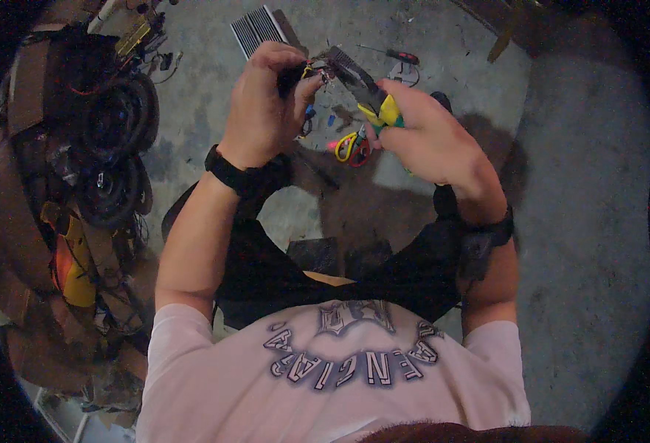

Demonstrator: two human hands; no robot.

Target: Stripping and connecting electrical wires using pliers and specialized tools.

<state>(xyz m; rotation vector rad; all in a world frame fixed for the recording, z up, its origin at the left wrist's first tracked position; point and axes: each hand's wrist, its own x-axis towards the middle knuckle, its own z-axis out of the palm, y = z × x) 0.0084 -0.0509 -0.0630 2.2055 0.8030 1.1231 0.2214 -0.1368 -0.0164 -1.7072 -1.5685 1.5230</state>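
My left hand point(270, 103) is closed around a small dark part point(292, 78) from which thin wires point(316, 69) stick out, one of them yellow. In my right hand point(439, 140) is a pair of pliers point(388, 111) with yellow and green handles. Their dark jaws point up and left, close to the wires at my left fingertips. Whether the jaws touch the wires, I cannot tell. Below the pliers, a thing with yellow and red loops point(352, 150) lies on the floor.
Beyond my left hand lies a silver finned metal block point(257, 33). A screwdriver point(401, 56) and a silver tool point(405, 73) rest past the pliers. Along the left are cardboard point(30, 85), round black speaker-like parts point(122, 111) and a yellow-orange object point(75, 266).
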